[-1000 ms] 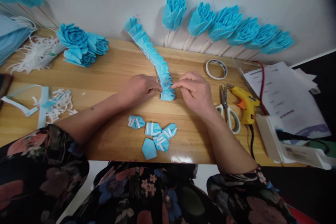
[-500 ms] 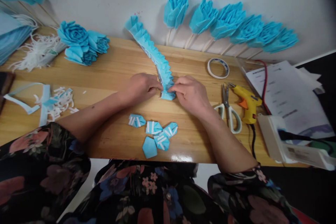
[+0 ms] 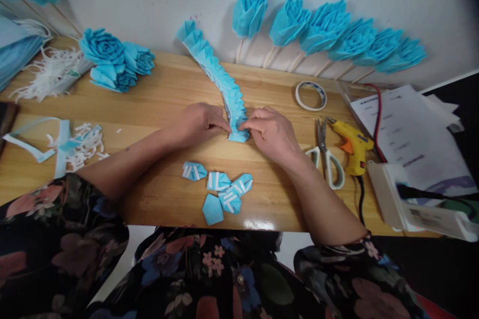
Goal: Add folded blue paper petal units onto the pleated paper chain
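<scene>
A long strip of overlapping blue folded petals [image 3: 213,67] runs from the wall down to the middle of the wooden table. At its near end, my left hand [image 3: 202,124] pinches the left edge with the fingers closed. Opposite, my right hand [image 3: 271,132] has thumb and forefinger closed on the right edge. Between my fingertips the lowest petal lies flat against the table. Closer to me are several loose folded blue pieces: a pentagon [image 3: 213,209] plain on top, and others such as this striped piece [image 3: 219,181] with white strips across them.
Right of my hands lie scissors [image 3: 329,167], a yellow glue gun [image 3: 352,144], a tape roll [image 3: 298,97], papers [image 3: 404,129] and a white power strip [image 3: 385,199]. Stemmed blue flowers [image 3: 325,25] lean on the wall. Leftward are blue flower heads [image 3: 103,52], white cords [image 3: 56,72] and paper scraps [image 3: 84,147].
Both hands stay at the near end of the petal strip, with only a slight shift of the left fingers. The whole view has moved a little.
</scene>
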Action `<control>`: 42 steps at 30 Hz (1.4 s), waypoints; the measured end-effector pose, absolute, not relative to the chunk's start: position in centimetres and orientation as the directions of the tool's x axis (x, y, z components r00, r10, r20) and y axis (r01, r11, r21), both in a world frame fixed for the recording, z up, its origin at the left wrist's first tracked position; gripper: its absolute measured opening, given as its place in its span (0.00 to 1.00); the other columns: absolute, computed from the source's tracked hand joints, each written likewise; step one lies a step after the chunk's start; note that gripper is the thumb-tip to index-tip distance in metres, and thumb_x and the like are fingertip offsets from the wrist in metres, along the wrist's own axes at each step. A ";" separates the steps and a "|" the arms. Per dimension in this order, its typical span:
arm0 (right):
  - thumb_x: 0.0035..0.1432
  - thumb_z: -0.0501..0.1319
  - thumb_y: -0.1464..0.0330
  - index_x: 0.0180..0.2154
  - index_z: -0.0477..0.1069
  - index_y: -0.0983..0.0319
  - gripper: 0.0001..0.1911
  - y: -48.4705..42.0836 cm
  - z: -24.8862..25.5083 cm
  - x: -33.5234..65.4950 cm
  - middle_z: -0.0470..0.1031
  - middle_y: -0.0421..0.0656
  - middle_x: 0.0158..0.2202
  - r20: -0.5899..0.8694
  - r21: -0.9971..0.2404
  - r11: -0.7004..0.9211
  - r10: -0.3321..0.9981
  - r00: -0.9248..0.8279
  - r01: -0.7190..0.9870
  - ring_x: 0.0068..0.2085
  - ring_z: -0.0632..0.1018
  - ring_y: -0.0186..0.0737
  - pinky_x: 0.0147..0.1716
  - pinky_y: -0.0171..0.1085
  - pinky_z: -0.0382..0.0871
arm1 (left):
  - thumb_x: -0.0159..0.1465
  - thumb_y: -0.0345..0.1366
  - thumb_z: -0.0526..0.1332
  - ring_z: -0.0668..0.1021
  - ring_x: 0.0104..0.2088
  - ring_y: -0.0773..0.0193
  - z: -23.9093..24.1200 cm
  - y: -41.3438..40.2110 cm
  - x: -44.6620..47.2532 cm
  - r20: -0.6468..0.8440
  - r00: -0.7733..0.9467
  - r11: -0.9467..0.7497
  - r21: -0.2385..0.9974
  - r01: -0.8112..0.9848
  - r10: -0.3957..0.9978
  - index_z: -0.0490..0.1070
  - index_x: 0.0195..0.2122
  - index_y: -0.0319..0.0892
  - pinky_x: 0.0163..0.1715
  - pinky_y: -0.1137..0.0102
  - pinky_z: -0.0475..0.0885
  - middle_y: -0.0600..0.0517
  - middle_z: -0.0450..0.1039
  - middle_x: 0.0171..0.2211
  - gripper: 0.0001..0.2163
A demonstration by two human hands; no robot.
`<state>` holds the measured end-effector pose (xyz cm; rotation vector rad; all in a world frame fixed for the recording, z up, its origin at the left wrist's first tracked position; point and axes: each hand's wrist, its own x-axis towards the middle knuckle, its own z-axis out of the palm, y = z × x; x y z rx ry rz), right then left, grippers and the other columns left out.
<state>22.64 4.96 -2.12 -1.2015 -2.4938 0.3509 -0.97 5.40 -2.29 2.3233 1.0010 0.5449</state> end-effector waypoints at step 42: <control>0.61 0.54 0.78 0.30 0.81 0.57 0.19 5.3 -0.7 23.7 0.80 0.41 0.32 0.328 -0.449 0.770 0.613 -0.719 0.453 0.34 0.76 0.38 0.37 0.40 0.66 | 0.64 0.26 0.55 0.78 0.34 0.66 -1.7 5.2 -0.5 0.158 0.648 -0.623 0.513 0.590 0.745 0.83 0.38 0.44 0.34 0.72 0.65 0.51 0.82 0.36 0.15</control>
